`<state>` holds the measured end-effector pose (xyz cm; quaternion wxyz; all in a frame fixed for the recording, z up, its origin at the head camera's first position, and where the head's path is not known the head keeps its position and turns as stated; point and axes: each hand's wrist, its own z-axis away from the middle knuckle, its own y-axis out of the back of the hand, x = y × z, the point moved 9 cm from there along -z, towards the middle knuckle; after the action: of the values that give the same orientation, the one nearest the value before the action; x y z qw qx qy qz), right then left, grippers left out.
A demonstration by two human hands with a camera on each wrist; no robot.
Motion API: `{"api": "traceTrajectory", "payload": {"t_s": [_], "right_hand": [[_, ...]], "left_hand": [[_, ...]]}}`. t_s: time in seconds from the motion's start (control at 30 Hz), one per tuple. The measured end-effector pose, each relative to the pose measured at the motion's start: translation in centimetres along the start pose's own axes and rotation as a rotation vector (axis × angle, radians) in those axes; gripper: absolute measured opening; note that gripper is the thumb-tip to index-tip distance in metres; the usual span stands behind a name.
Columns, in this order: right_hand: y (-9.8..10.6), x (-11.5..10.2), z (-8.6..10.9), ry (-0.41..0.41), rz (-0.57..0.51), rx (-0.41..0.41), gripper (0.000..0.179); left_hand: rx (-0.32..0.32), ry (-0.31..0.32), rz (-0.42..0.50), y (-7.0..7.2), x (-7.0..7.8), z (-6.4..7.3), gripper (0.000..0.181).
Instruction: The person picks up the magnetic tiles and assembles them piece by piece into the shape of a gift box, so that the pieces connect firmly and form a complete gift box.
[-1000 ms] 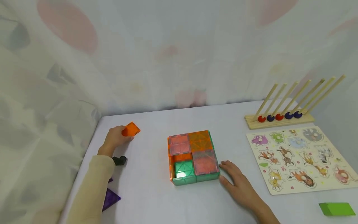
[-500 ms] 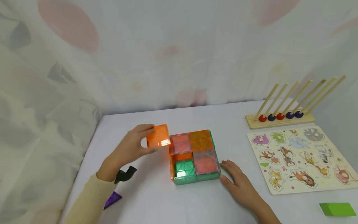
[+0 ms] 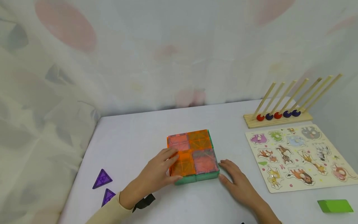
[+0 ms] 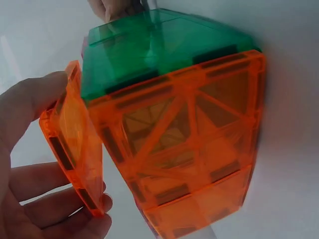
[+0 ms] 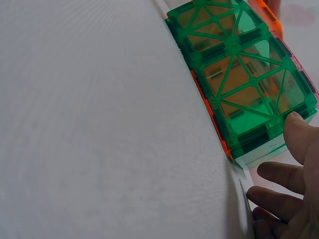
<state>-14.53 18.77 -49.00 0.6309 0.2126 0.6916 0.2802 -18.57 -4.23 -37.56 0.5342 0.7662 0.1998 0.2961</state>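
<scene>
A low box of see-through magnetic tiles (image 3: 207,176) stands mid-table, with green and orange sides and pink, orange and greyish-pink squares on top. My left hand (image 3: 158,171) pinches an orange square magnetic tile (image 4: 75,132) between thumb and fingers at the box's front left corner. In the left wrist view that tile leans at an angle to the top, one edge close to the box. On the other side, my right hand (image 3: 239,183) rests on the table, its thumb (image 5: 298,132) at the green wall's corner and its fingers loosely extended.
Two purple triangle tiles (image 3: 102,179) lie at the left. To the right are a wooden peg rack (image 3: 279,122) with red and blue beads, an animal puzzle board (image 3: 296,158) and a green block (image 3: 335,206). A curtain hangs behind the table.
My left hand has carried the orange tile from the table's left side rightward to the box, over the top's open front left square. My right hand has stayed beside the box.
</scene>
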Motion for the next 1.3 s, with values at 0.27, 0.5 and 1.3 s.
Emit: {"api": "traceTrajectory", "payload": {"t_s": [0.27,0.5,1.3], "right_hand": [[-0.1,0.0,0.1,-0.014,-0.014,-0.007,0.043],[0.1,-0.2,0.1,0.002,0.0,0.003,0.044],[-0.1,0.0,0.0,-0.003,-0.02,-0.024,0.048]], "left_hand": [[-0.024,0.014,0.008,-0.8,-0.3,0.1,0.067],[-0.066,0.044,0.014,-1.6,-0.6,0.3,0.067],[0.089,0.077,0.23,-2.7,-0.5,1.1,0.041]]}}
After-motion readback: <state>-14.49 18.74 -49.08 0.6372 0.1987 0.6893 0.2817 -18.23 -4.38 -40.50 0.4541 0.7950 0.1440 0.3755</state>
